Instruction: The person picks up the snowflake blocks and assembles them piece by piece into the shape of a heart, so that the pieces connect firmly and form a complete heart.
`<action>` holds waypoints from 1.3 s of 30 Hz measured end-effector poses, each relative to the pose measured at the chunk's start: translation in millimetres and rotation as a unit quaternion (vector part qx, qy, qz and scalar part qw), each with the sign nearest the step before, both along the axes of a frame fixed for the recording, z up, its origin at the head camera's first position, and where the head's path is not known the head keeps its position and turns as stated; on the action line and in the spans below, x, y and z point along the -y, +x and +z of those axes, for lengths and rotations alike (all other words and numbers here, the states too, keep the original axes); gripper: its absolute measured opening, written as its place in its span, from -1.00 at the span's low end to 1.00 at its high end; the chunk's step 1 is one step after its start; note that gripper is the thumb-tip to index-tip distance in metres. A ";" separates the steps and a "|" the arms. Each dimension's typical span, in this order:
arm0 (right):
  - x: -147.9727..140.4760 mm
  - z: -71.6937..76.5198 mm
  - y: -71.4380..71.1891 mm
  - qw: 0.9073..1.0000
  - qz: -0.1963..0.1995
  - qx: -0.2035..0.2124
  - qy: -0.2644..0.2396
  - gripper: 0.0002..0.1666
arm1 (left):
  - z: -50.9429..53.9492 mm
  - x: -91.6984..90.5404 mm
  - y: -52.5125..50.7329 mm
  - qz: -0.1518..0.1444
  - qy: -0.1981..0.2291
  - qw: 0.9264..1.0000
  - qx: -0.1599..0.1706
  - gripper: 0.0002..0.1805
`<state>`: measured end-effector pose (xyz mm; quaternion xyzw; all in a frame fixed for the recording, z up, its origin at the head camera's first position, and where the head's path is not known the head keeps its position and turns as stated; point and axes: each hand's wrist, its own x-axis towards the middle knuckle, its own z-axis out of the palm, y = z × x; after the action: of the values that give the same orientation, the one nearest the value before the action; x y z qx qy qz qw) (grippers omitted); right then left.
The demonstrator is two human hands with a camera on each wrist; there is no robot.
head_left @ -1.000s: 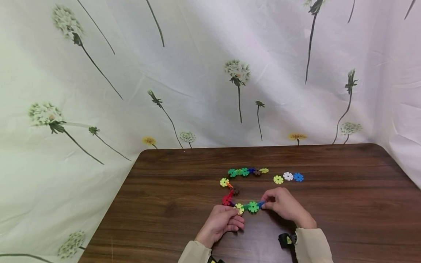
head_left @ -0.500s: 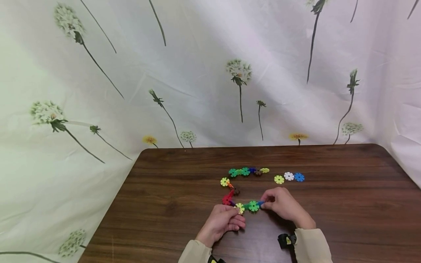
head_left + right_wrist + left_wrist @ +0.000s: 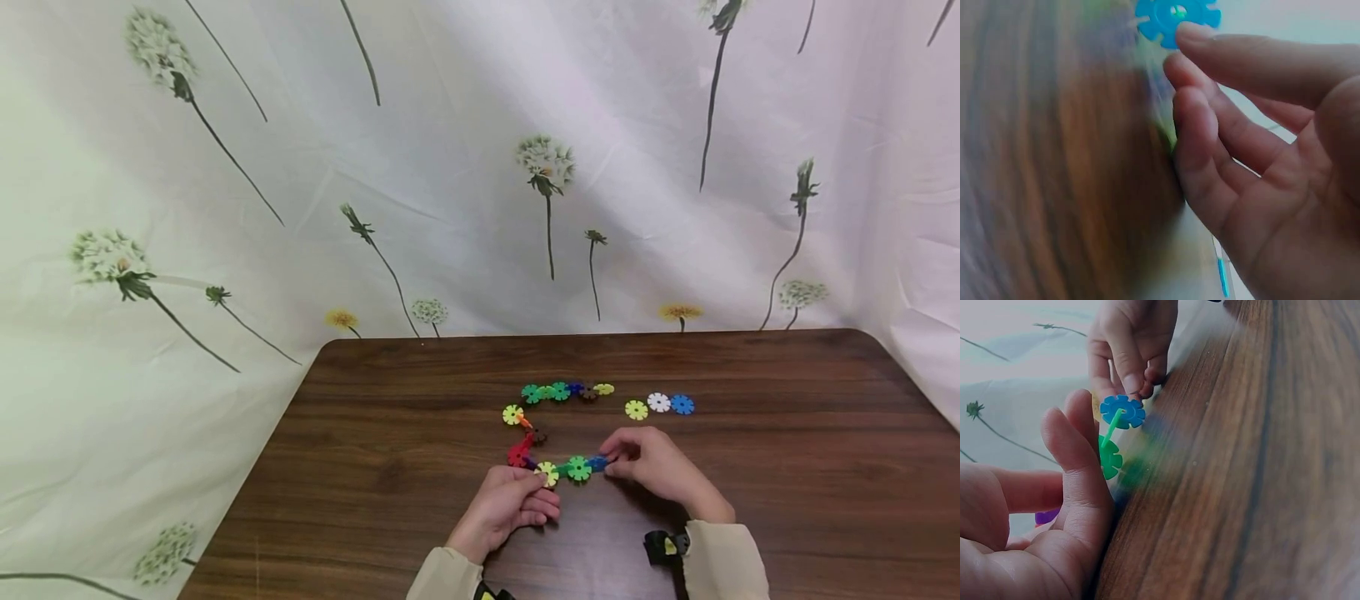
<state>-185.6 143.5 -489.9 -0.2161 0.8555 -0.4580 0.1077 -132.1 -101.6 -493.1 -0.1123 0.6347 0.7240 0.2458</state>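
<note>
A chain of slotted, flower-shaped interlocking discs curves across the table. At its near end, my left hand [image 3: 504, 510] pinches a yellow interlocking disc [image 3: 547, 474]. Right of that sit a green interlocking disc [image 3: 578, 468] and, as the last piece, a blue interlocking disc [image 3: 597, 463]. The thumb and fingertips of my right hand [image 3: 660, 471] are at this blue piece's outer edge. In the right wrist view, the thumb overlaps the rim of the blue disc [image 3: 1169, 22]. The left wrist view shows a thin green piece slotted into the blue disc [image 3: 1124, 412]; the left fingers hide much of the chain.
Away from the hands, a loose yellow disc [image 3: 636, 409], a white disc [image 3: 659, 402] and another blue disc [image 3: 682, 404] lie flat. The chain's far row [image 3: 559, 391] runs behind the hands. A flower-printed cloth [image 3: 465, 183] hangs behind the dark wooden table [image 3: 375, 467].
My right hand has shifted slightly to the right, and more of the blue disc shows beside its fingertips. The left hand stays in place on the yellow disc.
</note>
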 end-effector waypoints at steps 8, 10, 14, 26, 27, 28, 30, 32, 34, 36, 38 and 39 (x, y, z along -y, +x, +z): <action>-14.2 5.7 0.3 0.987 -0.151 -0.018 0.048 -0.85 | 0.5 2.2 -0.5 -0.001 0.003 1.000 0.001 -0.77; -15.4 7.2 -0.2 0.981 -0.184 -0.007 0.056 -0.81 | 0.6 2.6 -0.6 0.000 0.002 1.000 0.003 -0.77; -15.5 7.9 -3.8 0.975 -0.212 0.002 0.071 -0.74 | 0.8 2.3 -1.1 0.000 0.005 1.000 0.005 -0.77; -11.6 11.0 -22.9 0.971 -0.181 -0.002 0.158 -0.48 | -0.3 0.4 -1.0 -0.003 0.003 1.000 0.000 -0.76; -11.0 11.1 -23.8 0.970 -0.178 -0.003 0.166 -0.48 | -0.4 0.3 -1.0 -0.003 0.003 1.000 0.000 -0.76; -10.5 11.2 -24.3 0.969 -0.176 -0.003 0.173 -0.47 | -0.6 0.3 -1.1 -0.003 0.002 1.000 0.000 -0.75; -9.5 11.6 -25.0 0.967 -0.173 0.000 0.185 -0.46 | -0.9 0.4 -1.0 -0.004 0.001 1.000 0.000 -0.75; -8.7 12.4 -25.4 0.966 -0.171 0.001 0.194 -0.46 | -1.1 0.4 -0.9 -0.004 0.001 1.000 0.001 -0.76; -8.3 13.0 -25.6 0.965 -0.169 0.002 0.201 -0.46 | -1.1 0.4 -0.8 -0.004 0.000 1.000 0.002 -0.76; -8.1 13.4 -25.8 0.964 -0.167 0.005 0.205 -0.47 | -1.3 0.2 -0.8 -0.004 0.000 1.000 0.002 -0.76; -7.9 13.9 -25.6 0.964 -0.167 0.009 0.206 -0.47 | -1.3 0.1 -0.8 -0.004 0.000 1.000 0.003 -0.76; -8.0 14.0 -25.7 0.964 -0.167 0.009 0.206 -0.48 | -1.6 0.2 -0.8 -0.004 0.000 1.000 0.003 -0.76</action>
<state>-211.3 151.5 -475.9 -0.0393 0.9543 -0.2852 0.0797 -132.9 -101.8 -494.7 -0.1119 0.6347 0.7225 0.2503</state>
